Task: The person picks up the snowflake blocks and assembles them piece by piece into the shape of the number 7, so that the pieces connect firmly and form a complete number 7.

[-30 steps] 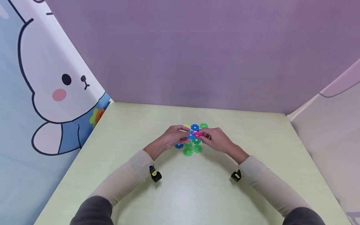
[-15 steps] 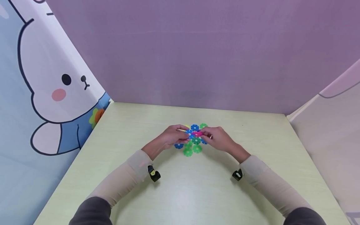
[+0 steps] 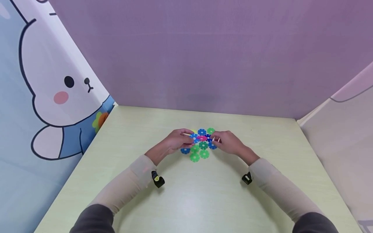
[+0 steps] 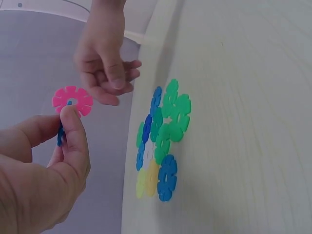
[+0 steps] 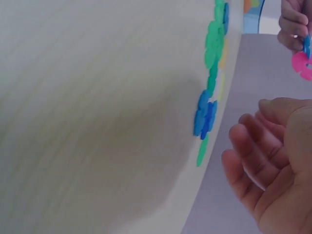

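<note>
My left hand pinches a blue notched plastic disc between thumb and fingers, above the table. A pink notched disc is joined to it, its slot fitted over the blue one roughly at a right angle. My right hand is a little to the right, apart from the joined pair, its fingers loosely bent and nothing between them. Under and between the hands lie several flat discs: green, blue, yellow and white.
The pale table bears the cluster of discs near its far side. A purple panel rises behind its far edge. At the left hangs a sheet with a cartoon rabbit. Small black cameras are strapped at both wrists.
The right hand has let go of the pink disc and drawn slightly right. The left hand has moved slightly left, carrying the joined blue and pink discs.
</note>
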Action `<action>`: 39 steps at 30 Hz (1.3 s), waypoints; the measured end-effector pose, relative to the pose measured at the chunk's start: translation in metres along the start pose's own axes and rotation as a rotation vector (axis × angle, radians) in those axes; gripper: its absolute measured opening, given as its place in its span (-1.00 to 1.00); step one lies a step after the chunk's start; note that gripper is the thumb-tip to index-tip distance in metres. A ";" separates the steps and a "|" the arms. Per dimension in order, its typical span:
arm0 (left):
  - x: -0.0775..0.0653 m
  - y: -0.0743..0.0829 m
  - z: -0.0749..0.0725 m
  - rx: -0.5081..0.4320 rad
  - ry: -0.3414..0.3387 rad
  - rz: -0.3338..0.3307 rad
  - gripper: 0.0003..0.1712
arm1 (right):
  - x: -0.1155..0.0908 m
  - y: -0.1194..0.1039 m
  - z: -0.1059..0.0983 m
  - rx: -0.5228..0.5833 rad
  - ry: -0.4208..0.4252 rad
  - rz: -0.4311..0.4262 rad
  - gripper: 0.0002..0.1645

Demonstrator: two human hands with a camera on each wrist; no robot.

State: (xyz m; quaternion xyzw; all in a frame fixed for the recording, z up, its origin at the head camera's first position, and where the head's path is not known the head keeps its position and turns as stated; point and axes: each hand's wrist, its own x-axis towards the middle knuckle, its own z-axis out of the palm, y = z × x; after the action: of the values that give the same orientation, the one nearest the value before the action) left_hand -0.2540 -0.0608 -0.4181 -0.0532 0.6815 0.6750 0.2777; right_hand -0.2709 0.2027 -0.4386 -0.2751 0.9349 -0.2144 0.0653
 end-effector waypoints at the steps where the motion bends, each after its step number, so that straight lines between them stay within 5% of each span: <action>1: 0.000 0.000 0.000 -0.001 -0.001 0.002 -0.54 | 0.001 0.001 0.001 -0.012 -0.013 0.013 -0.71; 17: -0.001 -0.004 -0.007 0.003 0.017 -0.001 -0.53 | 0.005 0.010 0.015 -0.088 -0.094 0.198 -0.53; 39: -0.005 -0.005 -0.012 0.003 0.001 0.004 -0.54 | 0.006 0.008 0.021 -0.064 -0.058 0.245 -0.53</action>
State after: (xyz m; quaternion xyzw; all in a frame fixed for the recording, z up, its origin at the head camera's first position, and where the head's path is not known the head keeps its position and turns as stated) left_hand -0.2512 -0.0744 -0.4206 -0.0517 0.6828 0.6745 0.2760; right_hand -0.2745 0.1981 -0.4614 -0.1671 0.9656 -0.1666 0.1092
